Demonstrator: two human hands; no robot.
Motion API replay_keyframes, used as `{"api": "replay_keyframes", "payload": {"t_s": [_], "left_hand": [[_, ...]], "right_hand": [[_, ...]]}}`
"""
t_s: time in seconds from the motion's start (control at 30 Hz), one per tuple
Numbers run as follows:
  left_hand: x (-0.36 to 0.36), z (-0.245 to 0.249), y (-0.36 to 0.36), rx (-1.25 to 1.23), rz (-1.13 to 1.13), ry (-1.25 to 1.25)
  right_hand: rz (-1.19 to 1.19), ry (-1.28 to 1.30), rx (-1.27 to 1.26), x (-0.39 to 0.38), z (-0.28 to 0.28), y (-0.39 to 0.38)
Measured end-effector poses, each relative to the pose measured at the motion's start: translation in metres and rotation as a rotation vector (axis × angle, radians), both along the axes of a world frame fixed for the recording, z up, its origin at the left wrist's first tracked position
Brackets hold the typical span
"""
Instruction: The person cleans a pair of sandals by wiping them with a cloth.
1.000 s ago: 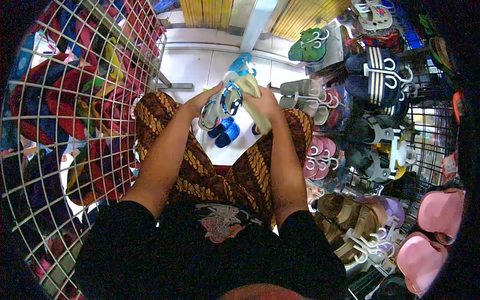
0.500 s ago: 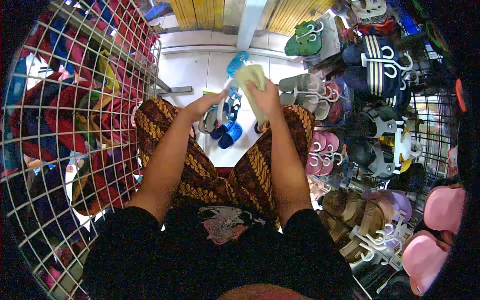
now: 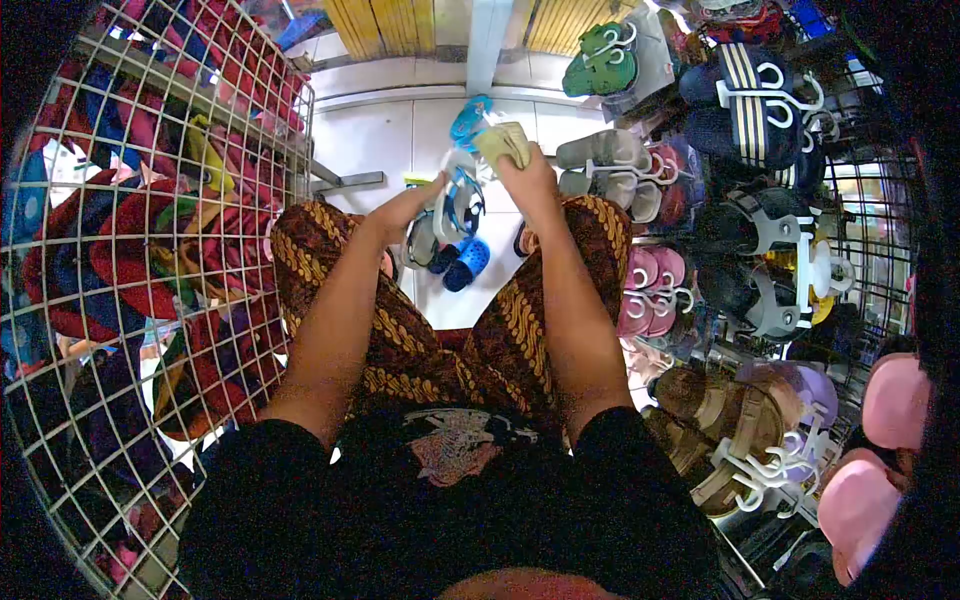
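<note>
My left hand (image 3: 408,208) is closed on a pair of white and blue sandals (image 3: 459,200), held up between my knees. A pale yellow cloth (image 3: 500,146) is bunched in my right hand (image 3: 530,180), just to the right of the sandals' upper end. Behind them, a light blue sandal (image 3: 469,122) shows near the white floor tiles. Below the held pair, a blue clog (image 3: 468,262) lies on the floor, beside a grey sandal (image 3: 421,245) partly hidden by my left hand.
On the left stands a white wire grid (image 3: 200,240) with red and blue footwear behind it. To the right hang green clogs (image 3: 603,62), navy striped slides (image 3: 742,105), pink sandals (image 3: 655,290), brown sandals (image 3: 720,420) and pink slides (image 3: 860,510) on racks. A metal post (image 3: 488,50) stands ahead.
The cloth, which hung down long beside the sandals, is now bunched higher in my right hand. The held sandals have turned slightly. The view has shifted a little.
</note>
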State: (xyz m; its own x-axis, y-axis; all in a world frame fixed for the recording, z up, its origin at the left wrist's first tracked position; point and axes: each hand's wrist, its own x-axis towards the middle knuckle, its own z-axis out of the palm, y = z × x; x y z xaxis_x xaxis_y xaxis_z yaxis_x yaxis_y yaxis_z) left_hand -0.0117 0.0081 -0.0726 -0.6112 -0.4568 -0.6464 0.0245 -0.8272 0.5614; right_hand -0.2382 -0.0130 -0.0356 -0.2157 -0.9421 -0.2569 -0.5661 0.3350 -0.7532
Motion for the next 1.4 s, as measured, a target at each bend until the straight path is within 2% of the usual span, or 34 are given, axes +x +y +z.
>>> {"api": "replay_keyframes", "payload": {"t_s": [0.07,0.13,0.17,0.2,0.23,0.27,0.33,0.4,0.5,0.53,0.63,0.7,0.77,0.83,0.9,0.97,1.03,1.1,1.17,1.2,1.3,1.33,1.37,1.4], "left_hand": [[-0.005,0.008,0.002,0.05,0.151,-0.05],[-0.003,0.0,0.003,-0.074,0.141,0.069],[-0.002,-0.004,0.004,-0.136,0.139,0.128],[-0.006,0.014,0.01,-0.161,0.169,0.085],[-0.003,0.007,0.008,-0.187,0.145,0.069],[0.0,-0.004,0.004,-0.211,0.12,0.058],[-0.005,0.012,0.003,-0.259,0.119,-0.035],[-0.004,-0.003,0.001,-0.309,0.106,-0.004],[-0.003,-0.016,0.0,-0.369,0.074,0.014],[-0.003,-0.008,0.001,-0.351,0.056,0.004],[-0.005,0.004,-0.001,-0.301,0.078,0.0],[-0.003,0.003,-0.003,-0.195,0.1,0.013],[-0.004,0.003,0.001,-0.322,0.069,-0.009],[-0.005,0.005,0.003,-0.43,0.046,-0.06],[0.0,-0.007,0.001,-0.382,0.032,-0.066],[0.002,-0.012,0.0,-0.337,0.004,-0.113],[-0.001,-0.011,0.003,-0.42,-0.009,-0.116],[-0.004,-0.001,0.002,-0.458,-0.104,-0.161],[-0.007,0.009,0.004,-0.487,-0.061,-0.2],[-0.008,0.009,0.005,-0.531,-0.055,-0.232],[-0.007,-0.014,-0.001,-0.616,-0.066,-0.34],[-0.006,-0.025,-0.004,-0.649,-0.095,-0.36],[-0.004,-0.037,-0.004,-0.679,-0.126,-0.382],[-0.007,-0.005,0.002,-0.632,-0.116,-0.38]], "right_hand": [[0.01,-0.203,-0.098,0.008,0.011,0.011],[-0.005,-0.319,-0.176,0.013,0.006,0.009],[0.097,-0.078,-0.276,0.01,0.006,0.008],[0.195,0.163,-0.373,0.007,0.011,0.008],[0.285,0.407,-0.467,0.005,0.014,0.009],[0.266,0.398,-0.503,0.005,0.014,0.01],[0.367,0.351,-0.594,0.004,0.012,0.011],[0.502,0.223,-0.71,0.011,0.023,0.017],[0.436,0.183,-0.557,0.013,0.021,0.016],[0.347,0.277,-0.571,0.01,0.013,0.012],[0.399,0.398,-0.504,0.002,0.015,0.014],[0.425,0.436,-0.544,0.004,0.005,0.013],[0.451,0.499,-0.625,0.004,0.011,0.017],[0.409,0.463,-0.616,0.004,0.005,0.016],[0.436,0.512,-0.653,0.005,0.003,0.017],[0.529,0.399,-0.631,0.012,0.005,0.019],[0.582,0.294,-0.59,0.02,-0.007,0.023],[0.327,0.257,-0.398,0.019,-0.002,0.02],[0.171,0.112,-0.472,-0.002,-0.039,-0.003],[0.164,0.22,-0.671,-0.004,-0.033,0.001],[0.371,0.247,-0.65,0.013,-0.006,0.021],[0.45,0.385,-0.631,0.019,-0.012,0.025],[0.293,0.26,-0.524,0.018,-0.017,0.023],[0.133,0.131,-0.414,0.018,-0.02,0.019]]}}
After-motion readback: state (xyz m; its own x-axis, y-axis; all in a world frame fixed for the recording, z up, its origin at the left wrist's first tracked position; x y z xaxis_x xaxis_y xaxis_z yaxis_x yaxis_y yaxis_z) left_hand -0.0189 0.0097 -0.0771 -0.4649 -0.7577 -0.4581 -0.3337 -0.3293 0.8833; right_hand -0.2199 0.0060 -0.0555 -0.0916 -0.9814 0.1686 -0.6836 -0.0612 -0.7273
